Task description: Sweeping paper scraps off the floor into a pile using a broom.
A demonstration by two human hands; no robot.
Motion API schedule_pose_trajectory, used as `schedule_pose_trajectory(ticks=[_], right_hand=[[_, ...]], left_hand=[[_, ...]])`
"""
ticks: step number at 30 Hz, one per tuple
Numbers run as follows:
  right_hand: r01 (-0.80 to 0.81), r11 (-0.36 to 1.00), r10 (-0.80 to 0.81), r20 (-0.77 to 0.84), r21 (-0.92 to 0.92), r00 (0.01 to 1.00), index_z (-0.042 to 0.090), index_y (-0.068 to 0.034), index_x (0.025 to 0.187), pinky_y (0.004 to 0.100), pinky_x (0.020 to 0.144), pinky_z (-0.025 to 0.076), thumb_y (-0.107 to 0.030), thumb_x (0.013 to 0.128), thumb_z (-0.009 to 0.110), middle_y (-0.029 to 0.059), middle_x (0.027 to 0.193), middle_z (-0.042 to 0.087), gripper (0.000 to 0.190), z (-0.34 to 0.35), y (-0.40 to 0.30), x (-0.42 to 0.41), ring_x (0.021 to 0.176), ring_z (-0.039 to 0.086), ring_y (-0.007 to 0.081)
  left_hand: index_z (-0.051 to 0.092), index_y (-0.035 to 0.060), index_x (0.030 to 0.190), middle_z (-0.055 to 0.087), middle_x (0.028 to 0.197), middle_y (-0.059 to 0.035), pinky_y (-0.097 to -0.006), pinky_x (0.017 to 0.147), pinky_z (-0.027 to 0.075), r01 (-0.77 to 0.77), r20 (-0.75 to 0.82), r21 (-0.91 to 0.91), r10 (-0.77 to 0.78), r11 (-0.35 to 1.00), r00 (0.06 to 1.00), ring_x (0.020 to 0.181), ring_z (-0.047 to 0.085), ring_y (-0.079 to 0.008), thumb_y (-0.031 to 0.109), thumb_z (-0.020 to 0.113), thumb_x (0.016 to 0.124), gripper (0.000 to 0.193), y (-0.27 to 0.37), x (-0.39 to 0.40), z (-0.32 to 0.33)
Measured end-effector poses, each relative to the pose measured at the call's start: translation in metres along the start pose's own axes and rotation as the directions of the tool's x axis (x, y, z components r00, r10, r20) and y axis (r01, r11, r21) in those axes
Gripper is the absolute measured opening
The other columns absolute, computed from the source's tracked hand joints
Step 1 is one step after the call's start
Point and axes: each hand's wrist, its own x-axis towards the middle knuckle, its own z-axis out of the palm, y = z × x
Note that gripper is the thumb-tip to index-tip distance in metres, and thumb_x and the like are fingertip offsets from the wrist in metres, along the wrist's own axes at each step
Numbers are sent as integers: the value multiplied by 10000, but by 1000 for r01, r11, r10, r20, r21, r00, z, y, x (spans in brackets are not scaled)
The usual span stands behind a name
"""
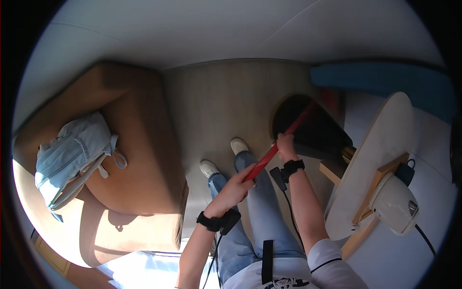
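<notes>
Both my hands are wrapped around a long red pole (267, 160) that slants away from my body to the upper right. My left hand (236, 188) grips its near end, in front of my legs. Farther along the pole, my right hand (286, 145) has hold of it. Beyond that hand the pole passes over the black pedestal base (306, 133) of a round table. Its far end lies in shadow, close to a dim red patch, and I cannot tell what is there.
On the right, a white tabletop (346, 202) carries a wooden tray (382, 173) with an electric kettle (393, 206). A brown sofa (144, 173) on the left holds a light blue backpack (74, 155). A blue upholstered seat (382, 81) stands along the wall. Cables hang from both wrist straps.
</notes>
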Motion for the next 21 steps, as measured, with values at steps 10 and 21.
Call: schedule_pose_trajectory(ticks=[10,21], right_hand=[[136,926,-65,208,-351,976,136,48,1122,322,394,450,-21,797,381,176,684,473,412,46,52,-160,452,515,247],[-86,913,245,368,-400,897,82,-21,1221,298,405,447,-46,814,378,127,670,484,504,26,78,-308,454,508,181]], left_hand=[[257,110,1290,469,815,-26,-156,380,249,123,-164,-456,-219,881,962,429,311,-32,-30,377,779,543,-52,-154,-5],[220,118,1294,442,813,-56,-170,382,277,222,-280,-493,-395,841,875,442,350,-52,-89,342,684,655,-113,-276,42]])
